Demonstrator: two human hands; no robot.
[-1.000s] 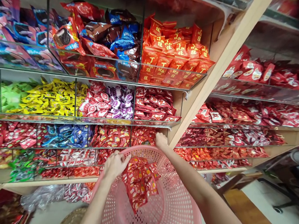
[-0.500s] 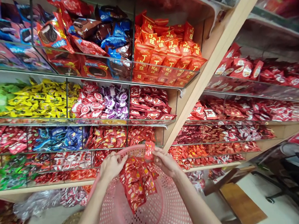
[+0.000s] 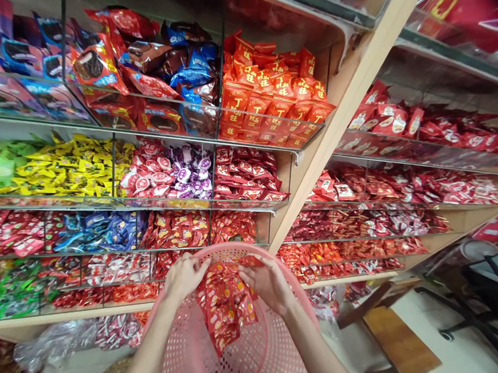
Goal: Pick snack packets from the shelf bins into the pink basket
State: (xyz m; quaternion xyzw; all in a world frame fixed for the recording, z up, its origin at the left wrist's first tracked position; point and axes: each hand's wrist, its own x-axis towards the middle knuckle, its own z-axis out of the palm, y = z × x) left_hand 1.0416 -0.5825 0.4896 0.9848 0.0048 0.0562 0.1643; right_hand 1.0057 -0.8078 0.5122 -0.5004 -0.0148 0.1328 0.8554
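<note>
My left hand [image 3: 186, 276] is closed on the top of a hanging bunch of red candy packets [image 3: 224, 309], which dangles inside a pink perforated plastic basket [image 3: 266, 357] tilted toward me. My right hand [image 3: 267, 280] is over the basket's far rim, its fingers pinched on a red packet at the top of the same bunch. Both forearms reach up from the bottom of the view.
Glass-fronted shelves [image 3: 245, 135] packed with wrapped sweets fill the view: red, yellow [image 3: 70, 166], blue, green and purple bins. A wooden upright [image 3: 347, 115] divides two shelf bays. A wooden bench [image 3: 394, 341] and chair legs stand at the lower right.
My right hand left the shelf bin above the basket with a red packet and brought it down to the bunch held in my left hand.
</note>
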